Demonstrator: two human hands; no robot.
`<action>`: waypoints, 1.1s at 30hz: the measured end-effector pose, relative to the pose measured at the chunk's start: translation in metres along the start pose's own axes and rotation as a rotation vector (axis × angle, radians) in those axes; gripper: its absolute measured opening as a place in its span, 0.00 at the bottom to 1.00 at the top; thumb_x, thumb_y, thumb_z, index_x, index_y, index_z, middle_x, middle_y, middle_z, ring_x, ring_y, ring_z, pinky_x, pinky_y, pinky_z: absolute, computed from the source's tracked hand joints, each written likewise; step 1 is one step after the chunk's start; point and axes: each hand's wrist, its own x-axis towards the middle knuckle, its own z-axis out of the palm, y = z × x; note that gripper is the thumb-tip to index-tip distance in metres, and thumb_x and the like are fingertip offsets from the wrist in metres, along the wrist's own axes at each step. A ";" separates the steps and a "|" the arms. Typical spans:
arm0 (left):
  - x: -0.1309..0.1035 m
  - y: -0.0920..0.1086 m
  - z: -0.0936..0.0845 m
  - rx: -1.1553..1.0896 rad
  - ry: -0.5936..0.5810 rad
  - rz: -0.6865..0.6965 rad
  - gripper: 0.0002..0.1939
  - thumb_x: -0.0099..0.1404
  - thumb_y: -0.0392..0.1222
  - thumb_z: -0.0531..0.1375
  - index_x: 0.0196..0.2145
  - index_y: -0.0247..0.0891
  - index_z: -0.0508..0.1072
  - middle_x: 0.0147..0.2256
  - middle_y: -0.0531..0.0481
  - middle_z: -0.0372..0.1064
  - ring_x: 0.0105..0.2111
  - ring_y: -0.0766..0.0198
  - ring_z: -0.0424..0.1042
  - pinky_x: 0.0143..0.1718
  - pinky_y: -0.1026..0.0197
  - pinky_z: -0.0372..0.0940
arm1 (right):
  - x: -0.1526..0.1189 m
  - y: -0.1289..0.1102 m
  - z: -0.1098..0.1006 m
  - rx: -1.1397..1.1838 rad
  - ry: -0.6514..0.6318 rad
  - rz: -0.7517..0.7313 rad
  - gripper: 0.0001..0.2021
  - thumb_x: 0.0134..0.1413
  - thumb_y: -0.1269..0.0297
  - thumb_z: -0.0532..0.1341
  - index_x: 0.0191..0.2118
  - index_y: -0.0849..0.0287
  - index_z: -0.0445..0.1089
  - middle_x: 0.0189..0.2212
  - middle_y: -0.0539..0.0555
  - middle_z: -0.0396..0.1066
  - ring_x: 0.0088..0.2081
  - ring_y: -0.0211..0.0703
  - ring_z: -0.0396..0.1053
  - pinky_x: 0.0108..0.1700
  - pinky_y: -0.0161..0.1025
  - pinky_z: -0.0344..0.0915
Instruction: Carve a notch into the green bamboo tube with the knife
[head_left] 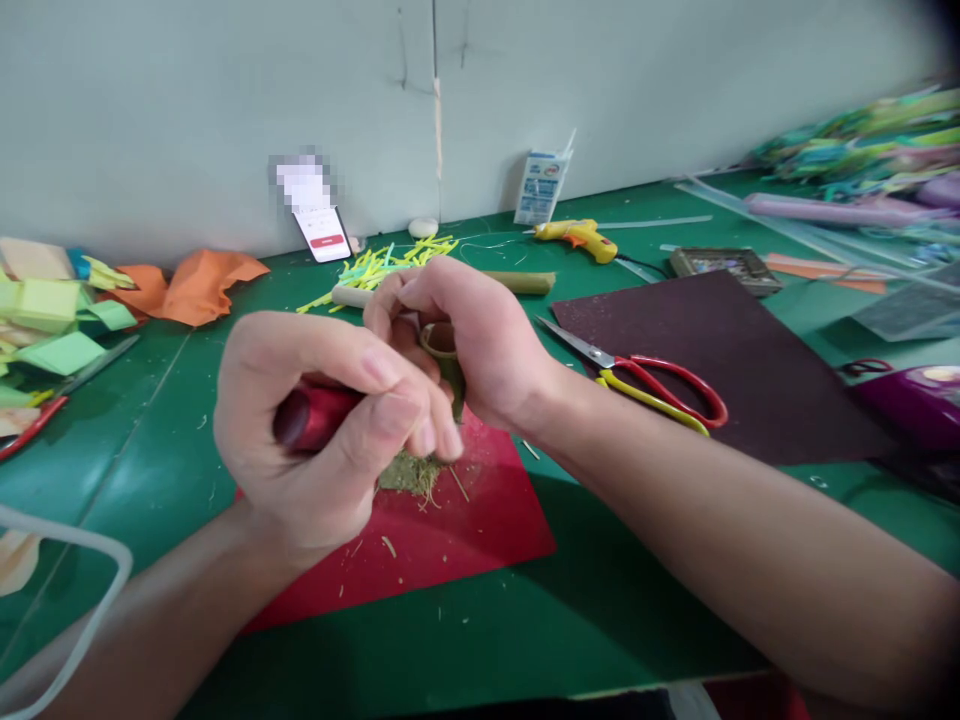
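My left hand (322,420) is closed around a red tool handle (311,415); the tool's working end is hidden by the fingers. Just beyond it, my right hand (472,330) grips a short hollow bamboo tube (442,345), its round open end facing up toward me. Under both hands lies a red sheet (495,520). A small heap of thin greenish shavings (420,480) sits on it, with loose slivers scattered around.
Red-and-yellow-handled scissors (637,380) lie on a dark brown sheet (735,370) at right. Behind are a yellow glue gun (577,238), a drink carton (541,187), a phone (319,215) and yellow-green strips (375,268). Folded papers (52,300) and another scissors (37,425) are at left.
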 end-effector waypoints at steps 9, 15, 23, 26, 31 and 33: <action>0.007 0.013 0.012 -0.248 0.156 -0.170 0.30 0.70 0.53 0.52 0.15 0.35 0.48 0.10 0.58 0.47 0.08 0.75 0.54 0.08 0.69 0.54 | -0.001 0.000 0.005 -0.042 0.039 -0.022 0.12 0.52 0.66 0.51 0.20 0.58 0.62 0.13 0.47 0.55 0.15 0.33 0.53 0.16 0.32 0.50; 0.007 0.013 0.011 -0.175 0.133 -0.161 0.26 0.67 0.46 0.54 0.15 0.37 0.48 0.10 0.58 0.48 0.07 0.75 0.54 0.10 0.68 0.55 | -0.001 -0.004 0.006 -0.058 0.075 0.021 0.10 0.47 0.68 0.53 0.18 0.58 0.61 0.12 0.46 0.54 0.14 0.32 0.52 0.15 0.32 0.49; 0.000 -0.003 0.009 -0.451 0.062 0.066 0.22 0.69 0.40 0.54 0.17 0.35 0.55 0.12 0.57 0.54 0.09 0.74 0.57 0.11 0.69 0.58 | -0.003 -0.011 0.012 -0.120 0.108 0.081 0.09 0.46 0.69 0.53 0.18 0.58 0.60 0.11 0.45 0.52 0.14 0.32 0.51 0.14 0.31 0.50; -0.009 -0.008 0.009 -0.434 0.063 0.088 0.20 0.69 0.38 0.54 0.19 0.35 0.58 0.13 0.57 0.55 0.10 0.73 0.59 0.12 0.69 0.59 | -0.003 -0.011 0.013 -0.130 0.105 0.071 0.09 0.47 0.69 0.52 0.19 0.59 0.60 0.11 0.45 0.52 0.14 0.31 0.51 0.14 0.30 0.50; -0.031 -0.024 0.011 -0.193 -0.099 0.157 0.10 0.64 0.33 0.58 0.24 0.36 0.65 0.18 0.53 0.64 0.16 0.69 0.63 0.18 0.64 0.63 | -0.005 -0.009 0.015 -0.174 0.130 0.072 0.12 0.51 0.70 0.52 0.19 0.60 0.62 0.10 0.44 0.53 0.13 0.30 0.52 0.14 0.29 0.50; -0.035 -0.031 0.013 -0.246 -0.091 0.196 0.08 0.64 0.33 0.56 0.26 0.37 0.67 0.18 0.53 0.63 0.16 0.68 0.63 0.18 0.64 0.63 | -0.006 -0.008 0.015 -0.197 0.129 0.067 0.13 0.52 0.70 0.52 0.19 0.60 0.62 0.10 0.45 0.54 0.13 0.30 0.52 0.14 0.29 0.50</action>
